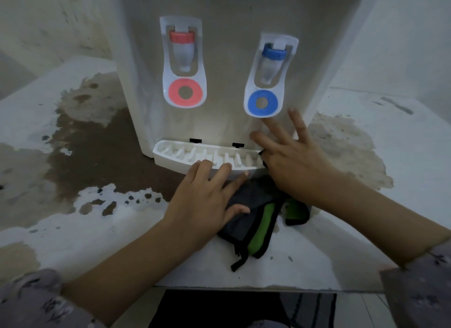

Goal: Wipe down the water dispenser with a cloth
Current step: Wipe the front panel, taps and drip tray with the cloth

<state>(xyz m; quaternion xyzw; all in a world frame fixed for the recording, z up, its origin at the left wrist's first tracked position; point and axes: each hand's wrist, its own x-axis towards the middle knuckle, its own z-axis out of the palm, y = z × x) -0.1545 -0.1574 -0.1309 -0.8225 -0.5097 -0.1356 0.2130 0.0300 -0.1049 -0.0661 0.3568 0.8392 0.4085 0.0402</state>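
Note:
The white water dispenser stands on a counter, with a red tap on the left and a blue tap on the right. Its white drip tray juts out at the bottom. A dark grey and green cloth with black edging lies crumpled on the counter just in front of the tray. My left hand rests its straight fingers on the tray's front edge, thumb touching the cloth. My right hand is spread over the tray's right end, fingers straight against the dispenser front, with cloth under the palm.
The white counter carries large brown stains, a dark one left of the dispenser and a paler one to the right. The counter's front edge runs just below the cloth. Walls close in behind.

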